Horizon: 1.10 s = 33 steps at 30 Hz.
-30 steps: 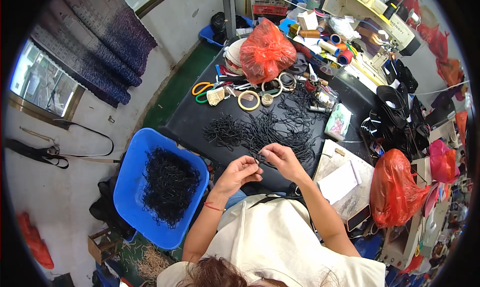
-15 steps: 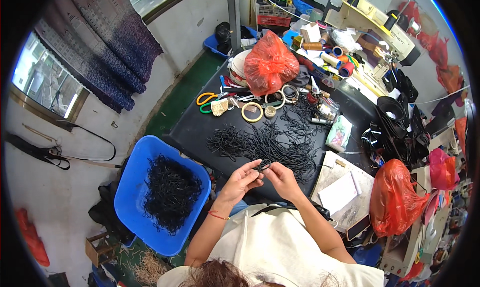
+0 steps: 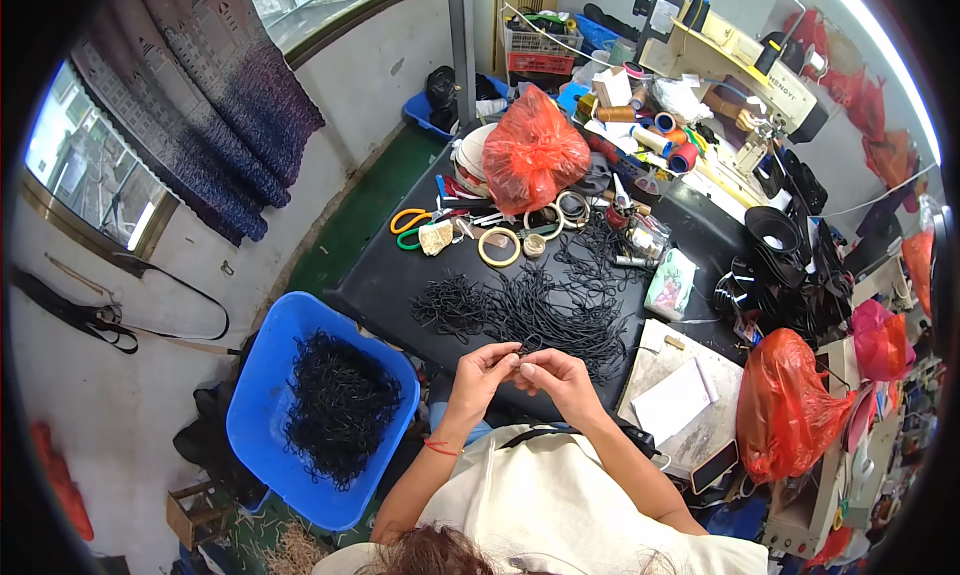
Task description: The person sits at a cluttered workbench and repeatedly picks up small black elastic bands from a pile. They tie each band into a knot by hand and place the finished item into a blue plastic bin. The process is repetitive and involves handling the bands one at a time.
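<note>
At the near edge of the black table, my left hand point(image 3: 482, 383) and my right hand point(image 3: 558, 380) meet fingertip to fingertip. Both pinch a thin black cord point(image 3: 526, 348), mostly hidden by the fingers. Just beyond them spreads a pile of black looped cords point(image 3: 560, 315), with a smaller heap of black cords point(image 3: 450, 305) to its left. On my left stands a blue plastic tub point(image 3: 245, 415) holding a tangled mass of black cords point(image 3: 342, 407).
Tape rolls point(image 3: 499, 246), scissors point(image 3: 408, 221) and a red plastic bag point(image 3: 537, 150) lie farther back on the table. To the right are a board with a white notepad point(image 3: 678, 399), a phone point(image 3: 714, 466) and another red bag point(image 3: 790, 405). A sewing machine point(image 3: 740, 50) stands at the far right.
My hands have drawn closer together, and the fingers now cover more of the cord. The whole view has shifted slightly.
</note>
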Each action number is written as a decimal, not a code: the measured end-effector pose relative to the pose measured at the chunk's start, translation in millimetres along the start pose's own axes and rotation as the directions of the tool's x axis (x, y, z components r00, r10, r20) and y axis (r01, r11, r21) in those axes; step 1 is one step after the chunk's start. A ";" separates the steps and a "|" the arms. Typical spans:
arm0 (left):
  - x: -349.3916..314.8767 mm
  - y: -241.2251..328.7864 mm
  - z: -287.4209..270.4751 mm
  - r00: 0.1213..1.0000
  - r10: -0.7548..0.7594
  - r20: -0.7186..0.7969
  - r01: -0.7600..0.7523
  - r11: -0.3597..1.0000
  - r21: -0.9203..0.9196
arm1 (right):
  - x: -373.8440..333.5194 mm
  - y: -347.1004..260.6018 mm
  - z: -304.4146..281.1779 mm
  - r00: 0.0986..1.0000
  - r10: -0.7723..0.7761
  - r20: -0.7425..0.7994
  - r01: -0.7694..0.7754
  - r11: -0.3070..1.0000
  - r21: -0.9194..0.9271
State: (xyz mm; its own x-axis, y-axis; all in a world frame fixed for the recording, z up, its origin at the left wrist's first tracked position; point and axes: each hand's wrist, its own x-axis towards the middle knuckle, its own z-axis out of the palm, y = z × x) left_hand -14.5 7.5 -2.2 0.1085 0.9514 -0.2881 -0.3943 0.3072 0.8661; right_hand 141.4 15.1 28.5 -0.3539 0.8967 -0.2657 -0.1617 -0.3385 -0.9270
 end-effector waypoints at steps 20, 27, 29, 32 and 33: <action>26.2 -2.7 50.6 0.944 0.330 0.016 -0.326 0.921 0.211 | 1.6 -5.3 -13.4 0.838 -0.352 -0.417 0.245 0.926 -0.289; 24.3 9.5 51.3 0.961 0.157 0.226 -0.236 0.893 0.382 | 1.0 5.4 -45.0 0.940 -0.273 -0.206 0.179 0.906 -0.384; 24.3 8.3 48.9 0.946 0.161 0.283 -0.277 0.853 0.442 | 7.2 16.6 -50.1 0.948 -0.268 -0.171 0.199 0.920 -0.339; 15.2 22.0 53.0 0.933 0.159 0.321 -0.321 0.771 0.550 | 14.2 25.2 -47.4 0.971 -0.108 -0.213 0.128 0.989 0.080; 11.7 27.5 54.6 0.941 0.150 0.305 -0.294 0.810 0.508 | 16.7 30.1 -39.3 0.949 -0.111 -0.294 0.144 0.985 0.093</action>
State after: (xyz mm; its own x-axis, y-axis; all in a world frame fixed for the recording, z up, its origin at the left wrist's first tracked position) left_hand 25.7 28.1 40.6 0.3208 0.9470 -0.0164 0.1121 -0.0208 0.9935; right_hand 166.8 31.0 -14.3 -0.0472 0.9728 -0.2270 -0.2966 -0.2306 -0.9267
